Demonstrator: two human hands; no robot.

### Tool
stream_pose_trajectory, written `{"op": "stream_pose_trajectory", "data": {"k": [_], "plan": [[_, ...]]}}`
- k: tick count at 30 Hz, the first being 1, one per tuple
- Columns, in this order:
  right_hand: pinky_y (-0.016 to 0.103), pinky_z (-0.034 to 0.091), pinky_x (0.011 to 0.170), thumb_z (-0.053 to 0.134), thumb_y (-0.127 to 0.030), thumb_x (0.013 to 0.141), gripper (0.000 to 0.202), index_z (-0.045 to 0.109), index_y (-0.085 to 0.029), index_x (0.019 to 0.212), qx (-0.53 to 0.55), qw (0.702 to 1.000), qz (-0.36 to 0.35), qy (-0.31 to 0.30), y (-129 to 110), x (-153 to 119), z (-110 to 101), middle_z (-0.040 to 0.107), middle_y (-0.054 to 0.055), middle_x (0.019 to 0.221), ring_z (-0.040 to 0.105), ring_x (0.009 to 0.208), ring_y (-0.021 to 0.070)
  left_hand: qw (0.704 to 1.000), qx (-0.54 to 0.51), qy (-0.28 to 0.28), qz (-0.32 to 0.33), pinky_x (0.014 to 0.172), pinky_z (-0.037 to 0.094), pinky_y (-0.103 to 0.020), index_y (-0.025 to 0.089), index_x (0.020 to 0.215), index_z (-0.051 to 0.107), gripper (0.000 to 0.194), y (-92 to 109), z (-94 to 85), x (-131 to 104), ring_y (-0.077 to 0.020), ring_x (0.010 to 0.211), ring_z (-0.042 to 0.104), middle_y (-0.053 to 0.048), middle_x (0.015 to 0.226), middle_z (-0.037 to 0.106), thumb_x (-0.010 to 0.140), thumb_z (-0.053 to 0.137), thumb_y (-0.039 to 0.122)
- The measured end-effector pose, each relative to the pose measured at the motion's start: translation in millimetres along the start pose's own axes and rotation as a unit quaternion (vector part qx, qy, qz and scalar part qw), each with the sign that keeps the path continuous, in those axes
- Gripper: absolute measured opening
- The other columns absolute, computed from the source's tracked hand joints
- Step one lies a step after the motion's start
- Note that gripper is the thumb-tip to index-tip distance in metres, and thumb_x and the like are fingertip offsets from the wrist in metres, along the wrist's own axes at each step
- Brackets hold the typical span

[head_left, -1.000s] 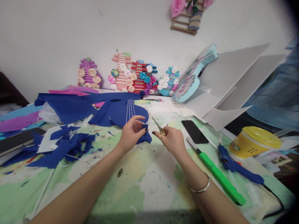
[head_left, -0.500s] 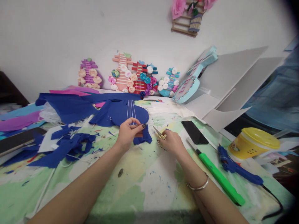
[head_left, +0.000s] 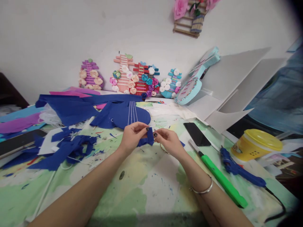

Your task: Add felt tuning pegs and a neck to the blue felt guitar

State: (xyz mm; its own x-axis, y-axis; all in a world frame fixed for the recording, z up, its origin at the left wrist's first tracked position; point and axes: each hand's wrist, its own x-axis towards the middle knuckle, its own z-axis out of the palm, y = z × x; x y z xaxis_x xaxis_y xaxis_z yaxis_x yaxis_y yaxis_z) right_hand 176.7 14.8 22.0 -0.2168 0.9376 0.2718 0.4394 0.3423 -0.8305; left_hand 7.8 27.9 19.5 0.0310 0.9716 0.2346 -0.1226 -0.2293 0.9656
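In the scene's centre, a small, flat, dark-blue, straight-edged piece [head_left: 150, 137] is partly hidden by the left hand [head_left: 133, 135], whose hold on it I cannot tell, while the right hand [head_left: 169, 141] clasps mostly concealed gold-handled scissors [head_left: 163, 150].

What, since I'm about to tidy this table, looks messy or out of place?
Dark-blue scraps lie in an untidy tangle left of the left hand. The green utility knife, right of the right hand, appears to have its blade exposed, which looks careless.
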Motion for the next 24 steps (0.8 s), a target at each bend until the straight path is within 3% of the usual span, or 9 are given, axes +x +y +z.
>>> {"op": "stream_pose_trajectory", "data": {"k": [3, 7, 14, 17, 21, 24], "plan": [[0.027, 0.05, 0.064, 0.063, -0.039, 0.075, 0.024, 0.062, -0.017, 0.083, 0.068, 0.997, 0.023, -0.017, -0.1, -2.0, 12.0, 0.071, 0.005, 0.076, 0.068, 0.069, 0.0173, 1.0, 0.019, -0.002, 0.015, 0.062, 0.057, -0.028, 0.016, 0.077, 0.066, 0.019, 0.0, 1.8, -1.7, -0.0162, 0.065, 0.067, -0.003, 0.07, 0.07, 0.068, 0.072, 0.031], [0.026, 0.05, 0.059, 0.061, -0.029, 0.073, 0.012, 0.059, -0.017, 0.072, 0.105, 0.993, 0.044, -0.032, 2.9, -2.5, 18.1, 0.067, 0.002, 0.065, 0.067, 0.061, 0.0163, 0.996, 0.07, -0.029, 0.049, 0.063, 0.056, -0.028, 0.016, 0.087, 0.067, 0.019, -0.2, 1.9, -3.2, -0.0166, 0.066, 0.067, -0.003, 0.072, 0.071, 0.072, 0.067, 0.028], [0.024, 0.046, 0.058, 0.06, -0.022, 0.072, 0.007, 0.058, -0.017, 0.067, -0.006, 1.0, -0.005, -0.018, 7.1, -1.5, 10.9, 0.065, 0.0, 0.06, 0.064, 0.059, 0.0149, 0.971, 0.168, -0.031, 0.17, 0.072, 0.054, -0.028, 0.018, 0.076, 0.073, 0.01, -0.6, -1.6, -3.0, -0.0172, 0.075, 0.067, -0.005, 0.08, 0.072, 0.074, 0.065, 0.025], [0.024, 0.047, 0.058, 0.061, -0.023, 0.073, 0.007, 0.059, -0.018, 0.069, -0.003, 1.0, 0.002, -0.027, 8.8, -1.2, 10.3, 0.065, -0.001, 0.06, 0.065, 0.059, 0.0147, 0.957, 0.194, -0.021, 0.215, 0.07, 0.054, -0.027, 0.019, 0.074, 0.073, 0.012, 1.3, -1.9, -4.4, -0.017, 0.078, 0.065, -0.006, 0.082, 0.071, 0.076, 0.062, 0.022], [0.026, 0.049, 0.06, 0.061, -0.024, 0.073, 0.008, 0.059, -0.018, 0.069, 0.039, 0.999, 0.015, -0.033, 10.7, -0.4, 11.3, 0.064, -0.001, 0.06, 0.066, 0.059, 0.0156, 0.948, 0.233, 0.009, 0.215, 0.064, 0.053, -0.025, 0.018, 0.074, 0.069, 0.011, 1.6, -2.9, -4.6, -0.0158, 0.073, 0.064, -0.005, 0.08, 0.069, 0.077, 0.06, 0.023], [0.027, 0.051, 0.062, 0.064, -0.029, 0.072, 0.013, 0.06, -0.017, 0.069, 0.093, 0.995, 0.032, -0.031, 9.2, 0.7, 10.3, 0.066, 0.0, 0.062, 0.066, 0.06, 0.0158, 0.958, 0.211, 0.045, 0.187, 0.064, 0.053, -0.025, 0.018, 0.074, 0.065, 0.012, -1.1, -6.3, -0.5, -0.0159, 0.07, 0.065, -0.004, 0.073, 0.068, 0.079, 0.058, 0.026]]}}
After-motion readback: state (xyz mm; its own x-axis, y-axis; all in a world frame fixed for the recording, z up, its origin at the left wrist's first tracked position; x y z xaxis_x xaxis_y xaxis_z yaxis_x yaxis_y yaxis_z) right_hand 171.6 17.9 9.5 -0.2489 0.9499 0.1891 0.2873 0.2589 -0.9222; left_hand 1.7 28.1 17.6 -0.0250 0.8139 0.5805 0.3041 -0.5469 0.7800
